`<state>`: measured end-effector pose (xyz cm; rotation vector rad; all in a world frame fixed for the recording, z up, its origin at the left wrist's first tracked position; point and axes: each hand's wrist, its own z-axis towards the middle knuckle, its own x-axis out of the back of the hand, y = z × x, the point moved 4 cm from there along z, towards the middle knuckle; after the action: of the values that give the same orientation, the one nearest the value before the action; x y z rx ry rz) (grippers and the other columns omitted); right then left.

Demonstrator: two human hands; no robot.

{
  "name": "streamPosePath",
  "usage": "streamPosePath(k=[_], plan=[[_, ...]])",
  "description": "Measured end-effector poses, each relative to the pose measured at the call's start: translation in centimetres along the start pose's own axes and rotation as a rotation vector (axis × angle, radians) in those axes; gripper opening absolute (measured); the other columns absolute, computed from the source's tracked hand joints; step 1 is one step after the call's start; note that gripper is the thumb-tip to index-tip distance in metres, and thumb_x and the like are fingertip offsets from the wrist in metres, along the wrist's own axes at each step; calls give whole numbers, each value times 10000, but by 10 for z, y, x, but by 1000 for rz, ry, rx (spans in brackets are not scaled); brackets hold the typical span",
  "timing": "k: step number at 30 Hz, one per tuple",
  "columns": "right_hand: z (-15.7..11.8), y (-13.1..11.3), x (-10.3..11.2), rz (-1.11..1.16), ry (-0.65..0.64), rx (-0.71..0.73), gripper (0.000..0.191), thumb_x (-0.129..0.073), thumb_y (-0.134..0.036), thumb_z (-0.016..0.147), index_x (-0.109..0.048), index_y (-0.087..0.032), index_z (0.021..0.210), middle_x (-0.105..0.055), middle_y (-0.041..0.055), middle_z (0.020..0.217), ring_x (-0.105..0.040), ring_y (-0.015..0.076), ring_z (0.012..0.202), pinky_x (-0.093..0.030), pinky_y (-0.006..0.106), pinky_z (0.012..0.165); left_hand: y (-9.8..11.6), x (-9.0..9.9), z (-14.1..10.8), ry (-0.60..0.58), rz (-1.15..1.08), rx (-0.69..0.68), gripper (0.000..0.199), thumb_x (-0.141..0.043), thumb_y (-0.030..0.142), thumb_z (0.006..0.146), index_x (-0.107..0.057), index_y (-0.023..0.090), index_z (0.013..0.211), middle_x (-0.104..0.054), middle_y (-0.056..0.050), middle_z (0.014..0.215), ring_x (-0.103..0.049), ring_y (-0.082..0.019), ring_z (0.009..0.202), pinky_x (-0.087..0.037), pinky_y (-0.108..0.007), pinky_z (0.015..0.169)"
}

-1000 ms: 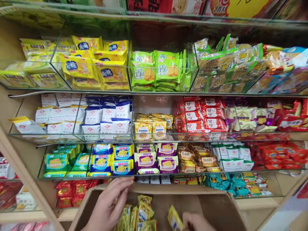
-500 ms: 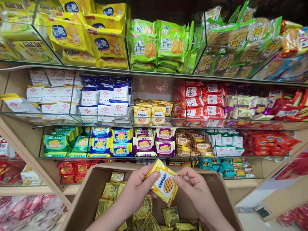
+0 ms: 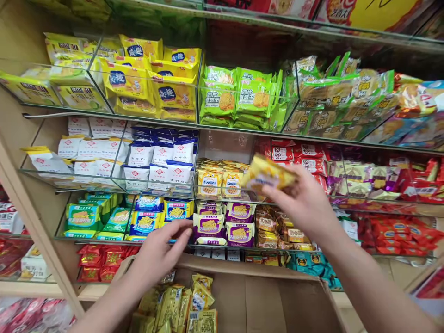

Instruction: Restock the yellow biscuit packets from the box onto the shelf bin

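Note:
My right hand (image 3: 300, 196) is closed on a yellow cookie packet (image 3: 268, 175), tilted and slightly blurred, held up in front of the middle shelf. Just left of it, a glass compartment holds matching cookie packets (image 3: 210, 182) standing in rows. My left hand (image 3: 166, 245) holds nothing; its fingers are apart, close to the purple soda biscuit packs (image 3: 208, 226) on the lower shelf. Below both hands, an open cardboard box (image 3: 267, 300) contains several loose yellow cookie packets (image 3: 173, 305) at its left side.
Glass dividers and front panels edge the shelves. Green biscuit packs (image 3: 253, 95) and yellow packs (image 3: 126, 85) fill the shelf above. Red packs (image 3: 310, 150) stand behind my right hand, white packs (image 3: 138, 155) to the left. A wooden upright (image 3: 31, 194) borders the left side.
My left hand has let go of the cookie packet and moved left. My right hand has carried the packet up and right toward the middle shelf. The view has shifted.

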<state>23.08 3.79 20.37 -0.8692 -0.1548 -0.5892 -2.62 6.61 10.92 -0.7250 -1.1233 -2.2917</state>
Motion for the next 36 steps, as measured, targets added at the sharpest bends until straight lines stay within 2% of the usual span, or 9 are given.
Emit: streamPosePath(k=[2,4,6,8,12,16,20,24,36], plan=[[41,3,-6,-164,-40,-25,381,-607,-254,705,-397,-196,1018,-593,68,992,-581,182,876,-470,296,735,-25,-2,10,-60,128,23,283,-405,372,819,-580,199,960,-676,-6,908,-615,-157,828,-464,-229,743],[69,13,-21,-364,-194,-127,409,-650,-253,670,-414,-189,998,-600,74,997,-580,189,886,-466,291,737,-44,-8,13,-106,179,40,292,-383,366,823,-579,194,956,-682,-9,900,-623,-156,819,-466,-223,729],[85,23,-37,-477,-357,-215,410,-701,-246,615,-460,-190,942,-619,62,957,-593,188,841,-472,274,700,-56,-15,11,-126,201,46,274,-396,350,812,-595,205,932,-691,-9,890,-634,-164,821,-471,-225,710],[91,27,-50,-514,-445,-261,404,-734,-233,568,-493,-184,888,-637,49,887,-612,177,729,-478,263,620,-61,-21,6,-141,233,59,260,-397,338,811,-609,229,916,-698,-7,879,-644,-174,809,-475,-235,683],[93,32,-63,-585,-461,-348,493,-751,-218,528,-492,-148,941,-637,76,842,-605,169,586,-462,264,506,-61,-25,-2,-173,295,56,277,-368,352,833,-596,258,961,-684,-8,952,-637,-193,852,-467,-261,691],[93,38,-68,-621,-441,-372,721,-758,-272,503,-398,-153,1117,-615,88,934,-608,187,723,-472,268,577,-60,-25,-4,-189,383,35,291,-319,351,860,-574,276,981,-678,17,950,-636,-188,845,-464,-268,681],[93,39,-75,-651,-468,-341,796,-756,-369,483,-365,-149,1141,-570,125,1055,-582,224,870,-476,301,686,-62,-27,-6,-176,424,21,293,-302,352,871,-561,272,982,-676,21,949,-634,-188,850,-464,-279,688],[93,36,-80,-694,-473,-367,904,-774,-374,444,-305,-112,1171,-548,181,1090,-563,275,928,-463,353,749,-63,-29,-6,-185,434,32,296,-299,362,873,-554,275,995,-672,20,963,-633,-192,857,-465,-288,696],[95,31,-72,-634,-500,-253,901,-740,-364,526,-278,-114,1258,-522,195,1155,-524,297,1018,-434,380,821,-63,-28,-8,-141,420,22,273,-331,329,866,-583,267,951,-686,-2,904,-645,-202,801,-467,-292,662]])
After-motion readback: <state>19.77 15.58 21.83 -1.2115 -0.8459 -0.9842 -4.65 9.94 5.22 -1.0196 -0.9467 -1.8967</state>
